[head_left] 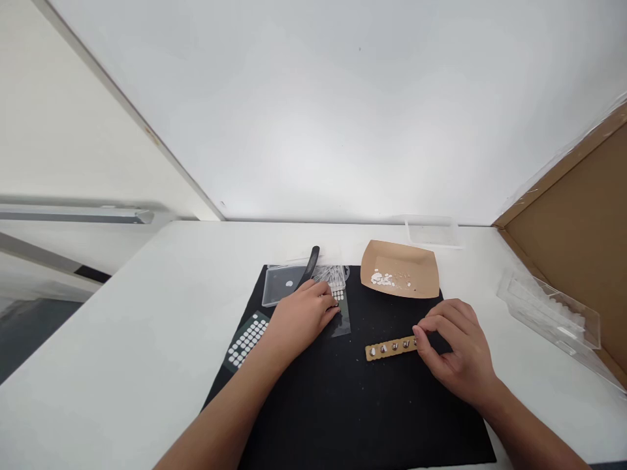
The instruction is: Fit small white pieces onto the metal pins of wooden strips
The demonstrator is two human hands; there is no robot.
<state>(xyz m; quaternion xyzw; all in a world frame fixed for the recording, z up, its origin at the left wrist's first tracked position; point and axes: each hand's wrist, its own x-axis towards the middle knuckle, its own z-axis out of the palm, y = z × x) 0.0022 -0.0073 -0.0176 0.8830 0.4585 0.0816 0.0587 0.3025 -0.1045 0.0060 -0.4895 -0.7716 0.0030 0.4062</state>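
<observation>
My left hand (304, 316) rests over a dark sheet of white adhesive dots (343, 320), fingers curled and closed; whatever lies under the fingertips is hidden. At the right end of a tan strip (389, 348) with small shiny metal pieces in a row, my right hand (458, 346) pinches thumb and forefinger together. Its fingers cover that end, so what they grip does not show clearly. Another sheet of white dots (249, 339) lies partly under my left forearm. Behind my left hand, a black curved handle (310, 262) sticks up beside a clear shallow box (274, 286).
A brown paper tray (416, 264) holds white bits behind the strip. Clear thin pieces (333, 274) are heaped near the black mat's (372, 418) far edge. One clear container (434, 232) stands by the wall; more clear boxes (553, 310) sit right, beside a cardboard box (573, 215).
</observation>
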